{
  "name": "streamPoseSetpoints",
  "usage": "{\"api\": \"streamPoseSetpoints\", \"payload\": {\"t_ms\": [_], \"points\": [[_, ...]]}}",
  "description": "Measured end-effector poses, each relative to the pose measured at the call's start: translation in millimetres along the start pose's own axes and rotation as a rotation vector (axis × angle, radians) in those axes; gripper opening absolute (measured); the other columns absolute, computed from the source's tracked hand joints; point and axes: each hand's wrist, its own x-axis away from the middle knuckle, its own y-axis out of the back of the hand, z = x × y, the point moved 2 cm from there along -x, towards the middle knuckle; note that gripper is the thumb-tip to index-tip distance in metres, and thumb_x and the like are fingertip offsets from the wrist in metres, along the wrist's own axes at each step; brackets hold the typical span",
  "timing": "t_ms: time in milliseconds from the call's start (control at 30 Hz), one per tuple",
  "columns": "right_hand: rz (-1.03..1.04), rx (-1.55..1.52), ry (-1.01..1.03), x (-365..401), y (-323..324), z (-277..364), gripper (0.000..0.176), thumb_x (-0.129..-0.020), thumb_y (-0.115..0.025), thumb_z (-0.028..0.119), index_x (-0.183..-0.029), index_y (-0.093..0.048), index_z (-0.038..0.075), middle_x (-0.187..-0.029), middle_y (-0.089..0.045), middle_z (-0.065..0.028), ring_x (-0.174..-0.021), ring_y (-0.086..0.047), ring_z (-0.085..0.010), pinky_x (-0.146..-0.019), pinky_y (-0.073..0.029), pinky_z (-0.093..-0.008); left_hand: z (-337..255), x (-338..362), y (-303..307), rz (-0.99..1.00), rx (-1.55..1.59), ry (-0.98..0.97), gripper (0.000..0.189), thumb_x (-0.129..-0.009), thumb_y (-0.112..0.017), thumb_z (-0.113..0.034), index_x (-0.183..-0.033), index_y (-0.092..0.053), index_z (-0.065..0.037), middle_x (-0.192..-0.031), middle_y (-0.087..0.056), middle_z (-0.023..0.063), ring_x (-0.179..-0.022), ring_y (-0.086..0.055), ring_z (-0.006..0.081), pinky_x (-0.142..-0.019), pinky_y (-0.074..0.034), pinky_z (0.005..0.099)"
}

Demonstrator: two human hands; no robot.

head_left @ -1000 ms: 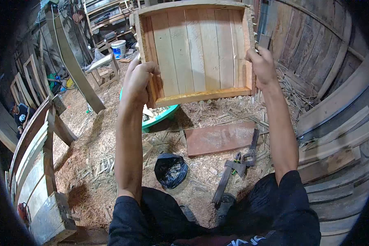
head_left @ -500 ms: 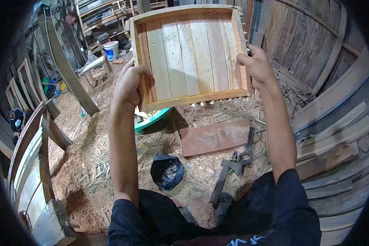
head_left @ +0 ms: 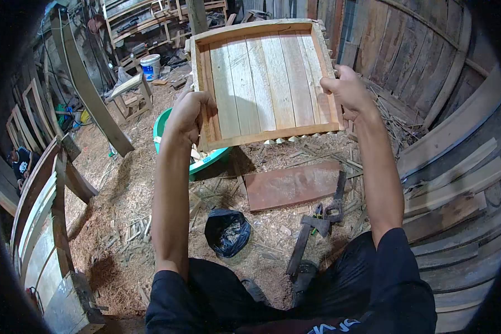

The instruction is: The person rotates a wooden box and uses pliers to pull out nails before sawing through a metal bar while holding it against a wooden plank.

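Observation:
Held up in front of me is a shallow wooden tray (head_left: 264, 83), its base made of several pale slats inside a raised frame, with its open side facing me. My left hand (head_left: 190, 116) is closed round its left edge, thumb over the frame. On the right edge my right hand (head_left: 348, 92) grips the frame the same way, with its fingers hidden behind. Pointed pale wooden bits stick out along the tray's lower and right outer sides. Behind its lower left corner a green basin (head_left: 209, 161) holds wood pieces.
On the shavings-covered floor lie a reddish board (head_left: 292, 186), a black plastic bag (head_left: 227, 232), a hatchet-like tool (head_left: 312, 228) and a handsaw (head_left: 335, 210). Curved planks (head_left: 456, 234) stack at right. A wooden boat-like frame (head_left: 50, 222) stands left. Another person (head_left: 23, 167) sits far left.
The tray has shifted slightly down and right and tilted a little, both hands still gripping it. More of the green basin shows at its left.

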Motion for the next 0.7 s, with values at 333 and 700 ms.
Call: {"api": "streamPoseSetpoints", "payload": {"t_ms": [333, 700], "points": [[-0.068, -0.132, -0.128, -2, -13, -23, 0.015, -0.074, -0.056, 0.003, -0.087, -0.058, -0.005, -0.076, -0.055, -0.0036, -0.065, -0.052, -0.0128, -0.058, -0.043, -0.0287, 0, 7, -11, 0.052, -0.053, 0.049, 0.029, -0.082, -0.066, -0.021, -0.096, -0.06, 0.004, -0.075, -0.06, 0.0084, -0.059, -0.055, 0.0148, -0.054, -0.043, 0.0285], [0.086, -0.002, -0.244, -15, -40, -87, 0.012, -0.069, -0.06, 0.003, -0.076, -0.061, -0.006, -0.069, -0.059, -0.0075, -0.058, -0.056, -0.0186, -0.053, -0.044, -0.0346, 69, -32, 13, 0.038, -0.367, 0.178, 0.01, -0.073, -0.057, -0.008, -0.074, -0.059, 0.001, -0.057, -0.052, 0.0089, -0.038, -0.041, 0.0176, -0.037, -0.03, 0.0353]]}}
